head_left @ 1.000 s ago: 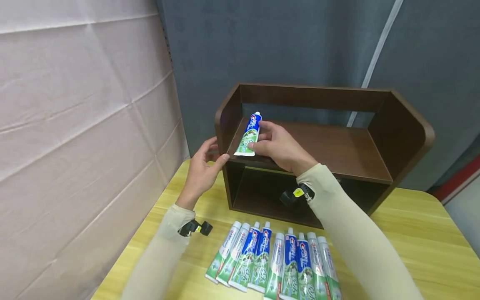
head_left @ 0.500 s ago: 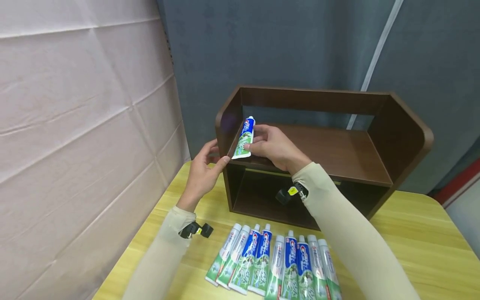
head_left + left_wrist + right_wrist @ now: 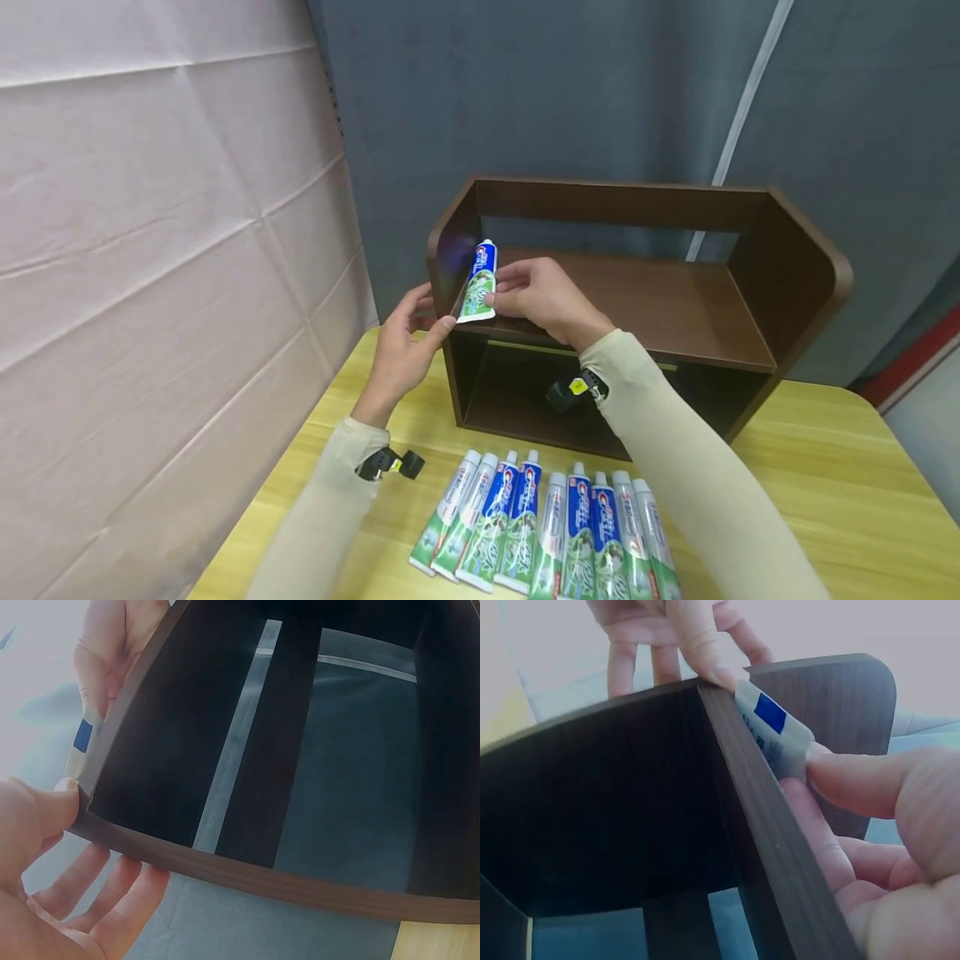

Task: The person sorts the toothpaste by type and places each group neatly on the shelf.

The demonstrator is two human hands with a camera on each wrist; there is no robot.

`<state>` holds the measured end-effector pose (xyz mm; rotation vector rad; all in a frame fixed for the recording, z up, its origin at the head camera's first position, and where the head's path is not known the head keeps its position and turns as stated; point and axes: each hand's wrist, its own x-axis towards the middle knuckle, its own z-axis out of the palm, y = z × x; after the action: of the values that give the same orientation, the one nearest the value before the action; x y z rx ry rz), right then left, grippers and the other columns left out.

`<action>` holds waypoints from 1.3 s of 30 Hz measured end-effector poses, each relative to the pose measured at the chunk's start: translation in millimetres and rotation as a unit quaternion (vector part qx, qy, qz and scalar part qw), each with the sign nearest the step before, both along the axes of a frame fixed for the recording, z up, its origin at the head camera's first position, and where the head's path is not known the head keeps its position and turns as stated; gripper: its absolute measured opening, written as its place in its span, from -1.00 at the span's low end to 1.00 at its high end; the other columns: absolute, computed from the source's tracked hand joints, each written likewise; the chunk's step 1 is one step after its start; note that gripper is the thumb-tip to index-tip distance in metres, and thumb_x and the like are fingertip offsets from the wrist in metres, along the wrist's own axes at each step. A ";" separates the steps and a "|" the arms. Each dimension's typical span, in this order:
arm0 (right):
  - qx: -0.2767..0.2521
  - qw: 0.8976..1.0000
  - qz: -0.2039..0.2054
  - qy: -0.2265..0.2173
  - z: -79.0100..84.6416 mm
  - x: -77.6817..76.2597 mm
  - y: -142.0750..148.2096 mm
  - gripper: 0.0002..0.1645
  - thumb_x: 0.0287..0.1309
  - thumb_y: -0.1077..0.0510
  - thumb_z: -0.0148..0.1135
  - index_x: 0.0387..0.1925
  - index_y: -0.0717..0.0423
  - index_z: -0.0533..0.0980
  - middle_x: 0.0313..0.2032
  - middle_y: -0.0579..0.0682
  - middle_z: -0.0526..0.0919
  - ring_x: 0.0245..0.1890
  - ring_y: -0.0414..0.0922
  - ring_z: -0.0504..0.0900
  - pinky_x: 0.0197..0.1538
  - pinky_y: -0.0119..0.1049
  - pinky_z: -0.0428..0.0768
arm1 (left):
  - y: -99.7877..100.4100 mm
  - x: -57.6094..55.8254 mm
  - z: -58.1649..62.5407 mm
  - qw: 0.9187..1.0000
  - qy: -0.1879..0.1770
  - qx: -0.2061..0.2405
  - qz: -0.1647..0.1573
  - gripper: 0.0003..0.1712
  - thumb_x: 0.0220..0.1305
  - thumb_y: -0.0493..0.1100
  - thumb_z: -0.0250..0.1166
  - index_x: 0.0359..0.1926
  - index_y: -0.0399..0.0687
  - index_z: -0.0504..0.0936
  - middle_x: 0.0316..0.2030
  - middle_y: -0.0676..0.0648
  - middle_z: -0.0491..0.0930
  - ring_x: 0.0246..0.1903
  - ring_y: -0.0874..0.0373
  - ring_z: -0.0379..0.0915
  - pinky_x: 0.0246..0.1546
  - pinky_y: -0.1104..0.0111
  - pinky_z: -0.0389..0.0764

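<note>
My right hand [image 3: 546, 300] pinches a blue, white and green toothpaste tube [image 3: 480, 283] over the left end of the upper shelf of a dark brown desk shelf [image 3: 645, 300]. The tube's cap points to the back and its flat crimped end lies at the front edge. My left hand [image 3: 405, 346] grips the shelf's left side panel, thumb [image 3: 60, 802] at the front edge beside the crimped end, fingers on the outer face. In the right wrist view the flat end of the tube [image 3: 772, 727] sits between the right thumb and fingers, close against the shelf board.
Several toothpaste tubes [image 3: 517, 525], some blue and some white, lie in a row on the yellow wooden table [image 3: 810, 467] in front of the shelf. A pale cloth wall [image 3: 165, 292] stands at the left, a grey curtain [image 3: 525, 92] behind.
My right hand has moved left and slightly down with the toothpaste tube, bringing it close to the left side panel. The left hand has kept its place on the panel.
</note>
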<state>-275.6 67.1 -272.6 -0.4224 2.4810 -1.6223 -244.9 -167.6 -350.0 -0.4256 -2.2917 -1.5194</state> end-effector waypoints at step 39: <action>-0.040 0.998 0.004 0.038 2.8 30.8 36.5 -0.18 0.28 0.03 0.52 0.48 0.11 0.42 0.20 0.06 0.70 0.19 -0.02 0.72 0.35 -0.05 0.64 | -6.8 -5.3 2.1 0.999 -0.017 0.023 -0.018 -0.38 0.46 -0.16 0.39 0.46 0.23 0.47 0.20 -0.16 0.58 0.02 -0.11 0.67 -0.05 0.03 0.82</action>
<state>-244.8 103.6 -269.8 -0.5123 2.4718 -1.7382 -250.2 -174.4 -347.9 -0.4337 -2.2822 -1.6055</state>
